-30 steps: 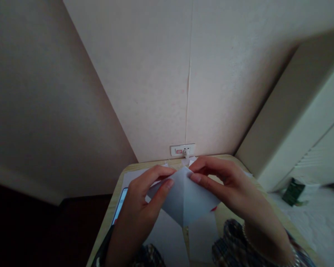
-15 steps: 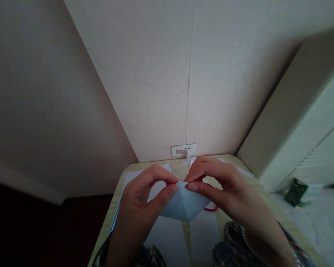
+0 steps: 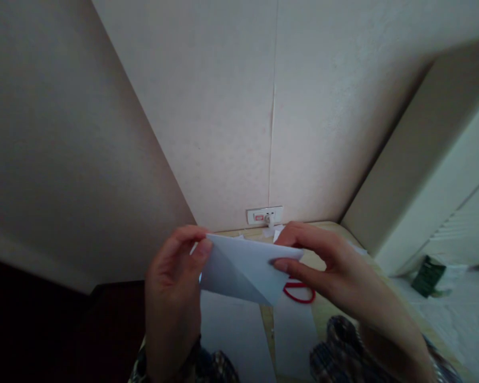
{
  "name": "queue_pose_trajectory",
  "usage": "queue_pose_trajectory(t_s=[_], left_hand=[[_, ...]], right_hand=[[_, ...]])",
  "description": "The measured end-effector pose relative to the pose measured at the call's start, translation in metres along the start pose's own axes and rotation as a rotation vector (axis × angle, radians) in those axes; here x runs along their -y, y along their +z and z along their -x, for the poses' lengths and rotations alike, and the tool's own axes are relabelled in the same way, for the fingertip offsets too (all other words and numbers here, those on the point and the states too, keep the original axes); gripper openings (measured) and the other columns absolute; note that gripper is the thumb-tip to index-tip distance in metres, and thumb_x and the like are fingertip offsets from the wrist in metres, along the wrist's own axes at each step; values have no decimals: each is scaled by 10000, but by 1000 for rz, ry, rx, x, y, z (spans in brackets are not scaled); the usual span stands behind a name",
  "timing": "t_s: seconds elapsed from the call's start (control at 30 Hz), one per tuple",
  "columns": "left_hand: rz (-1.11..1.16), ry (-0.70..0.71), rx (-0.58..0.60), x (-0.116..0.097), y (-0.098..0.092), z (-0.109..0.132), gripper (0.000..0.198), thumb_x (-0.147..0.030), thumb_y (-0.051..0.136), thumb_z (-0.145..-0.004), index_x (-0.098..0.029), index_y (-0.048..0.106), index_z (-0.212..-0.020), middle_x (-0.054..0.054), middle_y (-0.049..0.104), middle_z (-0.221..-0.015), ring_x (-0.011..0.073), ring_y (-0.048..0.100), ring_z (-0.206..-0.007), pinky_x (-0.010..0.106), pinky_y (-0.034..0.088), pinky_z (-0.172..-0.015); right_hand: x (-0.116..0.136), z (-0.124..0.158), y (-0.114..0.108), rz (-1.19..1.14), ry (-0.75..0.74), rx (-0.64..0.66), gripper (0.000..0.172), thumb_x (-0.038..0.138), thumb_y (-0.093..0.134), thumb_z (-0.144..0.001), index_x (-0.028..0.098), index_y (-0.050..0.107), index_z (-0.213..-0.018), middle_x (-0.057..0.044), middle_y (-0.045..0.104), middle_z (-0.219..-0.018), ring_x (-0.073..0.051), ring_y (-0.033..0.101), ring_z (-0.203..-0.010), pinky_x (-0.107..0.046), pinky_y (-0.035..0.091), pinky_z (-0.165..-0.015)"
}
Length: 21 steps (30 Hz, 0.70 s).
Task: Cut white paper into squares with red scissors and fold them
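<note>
A folded sheet of white paper (image 3: 239, 266) is held in the air above the table, a crease running slantwise across it. My left hand (image 3: 179, 282) pinches its upper left corner between thumb and fingers. On the other side, my right hand (image 3: 323, 266) grips the upper right part, thumb on the near face and fingers behind. Just below the right hand lies a red looped handle (image 3: 299, 292), seemingly of scissors; the rest of it is hidden. Flat white sheets (image 3: 235, 335) lie on the table under the held paper.
The light wooden table (image 3: 327, 319) stands against a wall with a socket (image 3: 264, 215) and a plug in it. Small paper pieces (image 3: 277, 231) lie at its back edge. To the right, a green packet (image 3: 428, 276) rests on a pale surface beside a cabinet.
My hands have moved apart, the left one shifting left. The paper has turned and now shows a wider face with a straight top edge. More of the red handle is visible.
</note>
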State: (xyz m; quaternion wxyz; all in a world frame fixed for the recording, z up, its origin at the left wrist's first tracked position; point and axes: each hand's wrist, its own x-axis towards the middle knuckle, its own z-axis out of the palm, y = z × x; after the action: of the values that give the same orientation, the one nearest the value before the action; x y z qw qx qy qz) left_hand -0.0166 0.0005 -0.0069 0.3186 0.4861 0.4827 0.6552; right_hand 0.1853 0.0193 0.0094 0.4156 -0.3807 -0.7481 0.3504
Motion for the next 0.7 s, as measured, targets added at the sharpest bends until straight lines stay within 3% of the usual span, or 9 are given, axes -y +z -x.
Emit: queue_pose_trajectory(t_s=[0.1, 0.23, 0.37, 0.53, 0.7], left_hand=[[47, -21, -5, 4, -5, -4, 53, -235, 705, -842, -254, 670, -806, -48, 622, -748, 119, 573, -700, 167, 476, -603], [28, 44, 84, 3, -7, -6, 156, -150, 736, -804, -281, 688, -875, -65, 662, -796, 99, 618, -746, 124, 508, -659], [-10, 151, 181, -2, -10, -4, 304, -119, 734, -809, -342, 709, -1015, -81, 708, -862, 78, 655, -766, 102, 517, -668], [-178, 267, 392, -6, -22, -2, 236, -173, 627, -927, -369, 754, -958, -80, 712, -945, 78, 649, -872, 110, 494, -764], [-266, 310, 414, -8, -25, -1, 305, -200, 498, -1005, -404, 711, -1083, -88, 701, -1023, 92, 622, -878, 158, 466, -775]], right_hand=[[-4, 0, -4, -69, 65, -68, 211, 314, 667, -866, 211, 615, -689, -2, 601, -670, -164, 562, -654, -271, 422, -567], [-8, 3, -3, -191, 172, -167, 266, 379, 620, -893, 213, 561, -695, -4, 581, -674, -155, 550, -634, -256, 389, -519], [-11, 5, 0, -289, 223, -154, 270, 428, 627, -895, 212, 584, -737, -2, 591, -689, -131, 531, -589, -226, 358, -467], [-11, 3, 0, -457, 306, -117, 237, 431, 671, -866, 221, 625, -768, 22, 568, -632, -102, 498, -502, -191, 343, -401], [-10, -1, -1, -524, 392, -115, 289, 468, 757, -776, 215, 633, -713, 49, 507, -533, -80, 446, -406, -167, 293, -337]])
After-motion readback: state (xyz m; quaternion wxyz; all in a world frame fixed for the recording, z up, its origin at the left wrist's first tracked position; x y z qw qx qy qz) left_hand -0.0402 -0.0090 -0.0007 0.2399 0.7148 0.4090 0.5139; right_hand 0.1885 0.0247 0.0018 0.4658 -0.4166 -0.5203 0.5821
